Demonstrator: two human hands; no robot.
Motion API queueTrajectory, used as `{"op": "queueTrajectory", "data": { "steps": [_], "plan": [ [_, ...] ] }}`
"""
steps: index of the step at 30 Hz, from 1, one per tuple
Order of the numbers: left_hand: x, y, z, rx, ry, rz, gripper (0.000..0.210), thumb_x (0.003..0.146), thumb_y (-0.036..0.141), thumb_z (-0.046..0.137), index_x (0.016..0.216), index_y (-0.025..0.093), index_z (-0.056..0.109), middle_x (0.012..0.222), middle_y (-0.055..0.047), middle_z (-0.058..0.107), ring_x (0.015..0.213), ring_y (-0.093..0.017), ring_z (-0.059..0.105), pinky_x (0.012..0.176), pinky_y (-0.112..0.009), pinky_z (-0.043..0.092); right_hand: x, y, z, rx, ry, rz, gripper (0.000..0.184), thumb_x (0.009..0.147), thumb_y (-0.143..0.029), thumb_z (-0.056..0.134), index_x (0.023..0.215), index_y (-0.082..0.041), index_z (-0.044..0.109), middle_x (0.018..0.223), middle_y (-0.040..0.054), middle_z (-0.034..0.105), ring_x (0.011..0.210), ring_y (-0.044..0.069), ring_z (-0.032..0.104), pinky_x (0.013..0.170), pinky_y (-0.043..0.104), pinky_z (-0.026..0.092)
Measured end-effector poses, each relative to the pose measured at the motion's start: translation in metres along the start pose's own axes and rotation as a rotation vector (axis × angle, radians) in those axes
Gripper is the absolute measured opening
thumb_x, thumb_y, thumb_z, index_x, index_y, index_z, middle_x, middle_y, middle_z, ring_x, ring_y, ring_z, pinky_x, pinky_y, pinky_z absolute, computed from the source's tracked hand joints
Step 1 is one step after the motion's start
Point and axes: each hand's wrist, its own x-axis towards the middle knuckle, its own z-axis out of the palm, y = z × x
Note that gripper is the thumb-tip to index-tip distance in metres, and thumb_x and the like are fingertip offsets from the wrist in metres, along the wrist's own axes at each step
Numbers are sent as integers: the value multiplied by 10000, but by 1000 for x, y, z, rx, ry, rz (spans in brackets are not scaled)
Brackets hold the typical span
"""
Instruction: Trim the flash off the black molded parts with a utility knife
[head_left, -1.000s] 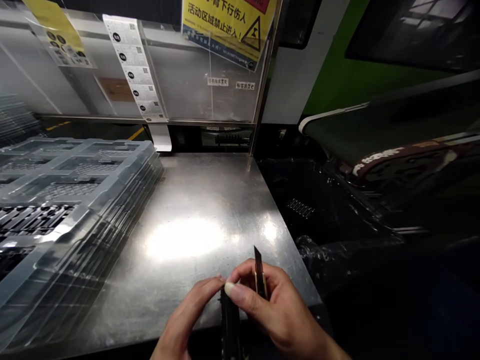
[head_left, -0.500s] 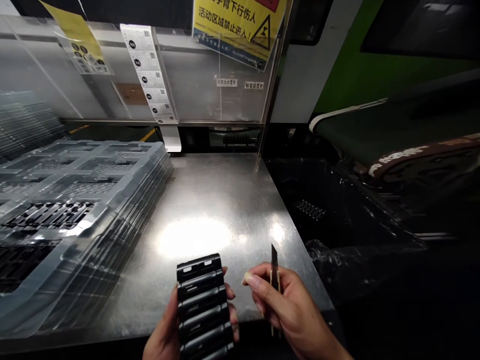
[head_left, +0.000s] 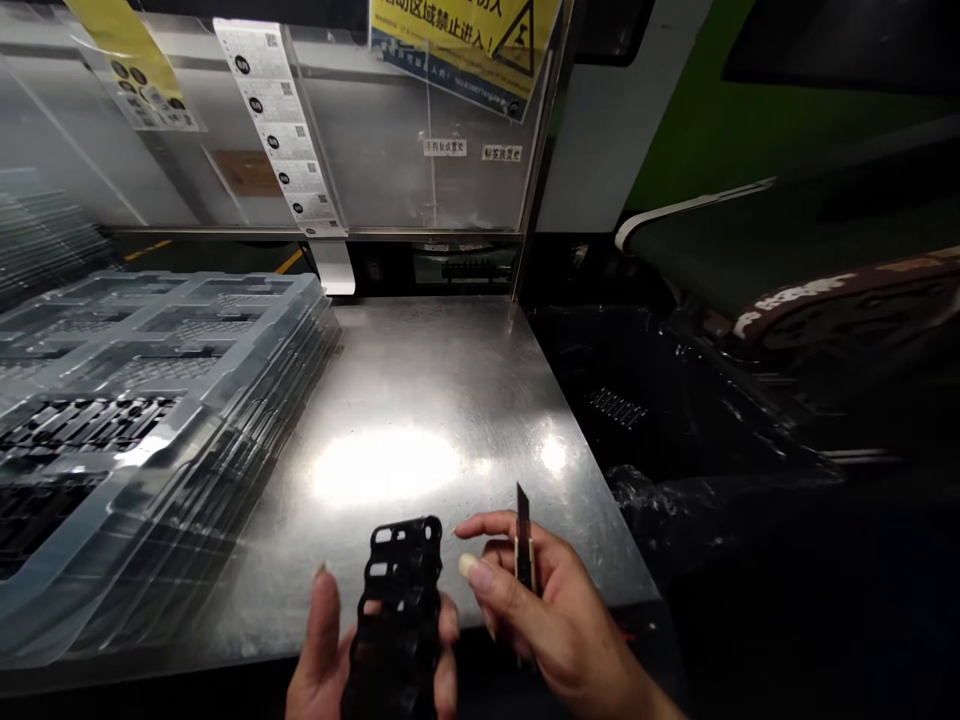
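My left hand (head_left: 330, 655) holds a black moulded plastic part (head_left: 397, 610) with rows of openings, upright over the near edge of the steel table (head_left: 420, 400). My right hand (head_left: 544, 615) grips a small utility knife (head_left: 523, 545), its dark blade pointing up and away from me, just right of the part. The thumb of my right hand reaches toward the part's right edge.
A stack of clear plastic trays (head_left: 135, 400) holding black parts fills the left of the table. A clear guard panel (head_left: 420, 130) with labels and a yellow warning sign (head_left: 472, 40) stands behind. Dark bins and a conveyor (head_left: 787, 300) lie to the right.
The black part has been turned in my left hand, from its ribbed face to its open, perforated side. My right hand with the knife moved slightly left, closer to the part.
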Motion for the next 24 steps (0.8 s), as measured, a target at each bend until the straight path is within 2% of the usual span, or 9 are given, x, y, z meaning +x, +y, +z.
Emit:
{"op": "queueTrajectory", "data": {
  "steps": [2,4,7,10,14,17,20,22,24],
  "plan": [
    [3,3,2,-56,175,117,473,966,461,648,1035,13,785,801,-191,845,632,-253,818,612,-303,664,-3,4,3,-20,-6,-15,414,935,-514,743,1213,-212,695,661,-57,502,551,100,422,538,250,352],
    [8,8,5,-114,338,216,319,1038,234,534,1067,11,760,826,-194,850,695,-244,835,675,-315,686,-7,8,7,-46,-23,-25,372,924,-502,754,1167,-221,728,690,-38,535,598,119,461,583,268,382],
    [15,14,9,-182,425,325,315,1069,195,457,1095,41,730,883,-173,854,734,-219,836,713,-323,696,-14,15,16,-53,-46,-21,309,879,-477,790,1066,-231,770,742,-11,580,642,136,494,623,284,405],
    [19,14,12,-235,444,337,335,1075,209,433,1076,39,722,857,-170,836,707,-229,827,680,-349,699,-16,20,23,-12,-62,10,308,798,-402,856,1048,-243,771,808,1,628,647,129,488,606,274,386],
    [17,7,15,-276,399,271,324,1055,234,473,1054,34,728,877,-175,818,692,-255,818,619,-392,696,-12,23,28,18,-40,37,330,722,-339,915,974,-225,735,749,-28,592,617,109,428,580,256,350],
    [18,4,15,-286,412,260,301,1045,227,496,1064,28,721,890,-173,812,717,-233,818,669,-353,693,-8,26,28,40,-44,-13,284,763,-352,906,896,-217,695,704,-44,567,611,104,432,593,246,369],
    [19,3,14,-257,449,267,309,1050,221,484,1064,18,716,874,-175,814,725,-220,817,684,-322,689,-6,30,27,26,-60,-87,251,852,-407,845,835,-205,698,721,-20,602,647,117,501,637,250,413],
    [19,3,14,-211,463,288,307,1044,222,493,1034,28,731,868,-167,820,718,-215,815,665,-320,687,-7,33,26,22,-60,-64,313,931,-490,749,840,-193,712,676,-12,587,576,105,482,560,240,382],
    [16,2,14,-145,470,305,301,1026,247,535,1022,35,748,868,-157,822,711,-210,805,652,-320,681,-9,34,24,21,-41,-10,407,973,-564,664,851,-180,713,566,-38,503,465,83,401,463,228,290]
  ]
}}
